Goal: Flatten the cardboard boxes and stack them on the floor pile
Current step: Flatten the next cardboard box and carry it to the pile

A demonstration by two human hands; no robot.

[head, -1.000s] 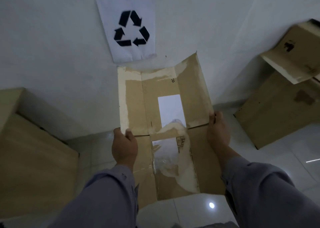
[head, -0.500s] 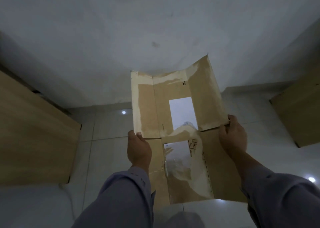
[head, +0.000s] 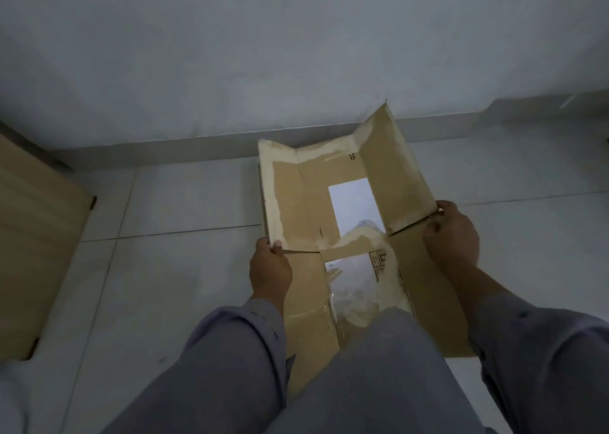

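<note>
Flattened cardboard box (head: pixel 346 236) held out in front of me above the tiled floor (head: pixel 184 259), near the wall edge. My left hand (head: pixel 270 269) grips its left edge, my right hand (head: pixel 451 236) grips the right edge, hands apart. White label (head: pixel 354 203) on the middle panel. Another cardboard piece (head: pixel 36 246) lies at the floor's left edge.

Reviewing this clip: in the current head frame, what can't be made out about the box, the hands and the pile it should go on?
- Flattened box: near end hidden by the grey sleeves.
- Left hand and right hand: fingers under the cardboard, unseen.
- White label: print too blurred to read.
- Floor pile: not identifiable; the tan cardboard on the left is cut off by the frame edge.
</note>
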